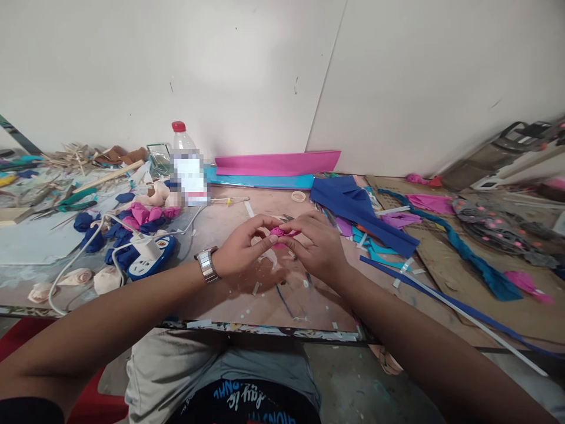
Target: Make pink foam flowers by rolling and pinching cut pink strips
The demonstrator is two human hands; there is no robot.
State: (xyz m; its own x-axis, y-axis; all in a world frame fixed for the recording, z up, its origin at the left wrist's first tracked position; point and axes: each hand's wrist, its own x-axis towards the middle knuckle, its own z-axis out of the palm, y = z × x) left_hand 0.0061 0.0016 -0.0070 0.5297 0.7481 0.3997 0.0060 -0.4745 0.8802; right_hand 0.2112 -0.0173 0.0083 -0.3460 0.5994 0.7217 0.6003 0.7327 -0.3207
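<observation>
Just above the middle of the table, a small, bright pink rosette (278, 232) of rolled, thin material is pinched from both sides. My left hand (247, 246), with a metal watch (207, 264) at its wrist, grips the rosette's left side between thumb and fingers. From the right, my right hand (318, 244) pinches its other side, where a bit of pink strip shows. Fingers cover much of the rosette. Behind my right hand, a dark-tipped tool (287, 218) is partly hidden. Dark thin scraps (285, 301) lie below my hands.
At left are a blue-and-white power strip (152, 257), white cable, blue and pink rosettes (145, 215), and green-handled pliers (77, 201). A bottle (179, 127) and a lit phone (190, 176) stand behind. Blue cloth (353, 203), a teal strip (459, 241) and cardboard (435, 247) lie right.
</observation>
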